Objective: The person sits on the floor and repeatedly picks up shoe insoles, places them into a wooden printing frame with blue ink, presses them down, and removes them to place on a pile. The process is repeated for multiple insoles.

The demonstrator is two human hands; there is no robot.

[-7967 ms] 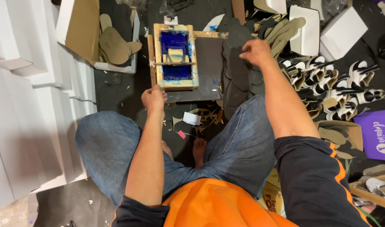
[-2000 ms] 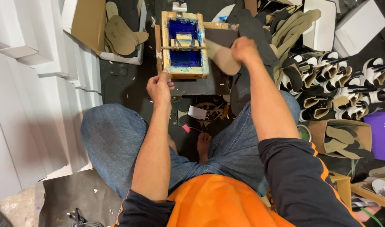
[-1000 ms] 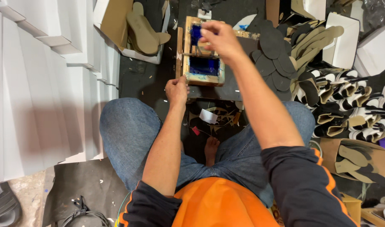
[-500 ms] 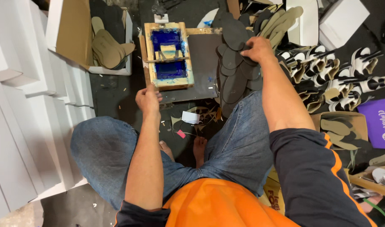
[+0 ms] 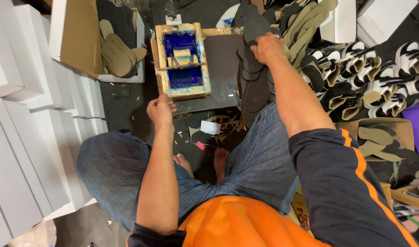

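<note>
Blue-inked wooden screen frame (image 5: 182, 61) lies just beyond the left hand (image 5: 160, 111), whose curled fingers grip its near corner. Right hand (image 5: 269, 47) pinches a dark insole (image 5: 256, 27) above the insole stack (image 5: 254, 87); bare board (image 5: 221, 68) between.

Single head view, steeply down, close

Black insole (image 5: 255, 27) beside blue-inked frame (image 5: 182, 61)

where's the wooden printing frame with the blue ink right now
In the head view the wooden frame lies upper centre on the dark board, just beyond the left hand, with the stack of dark soles to its right.
</note>
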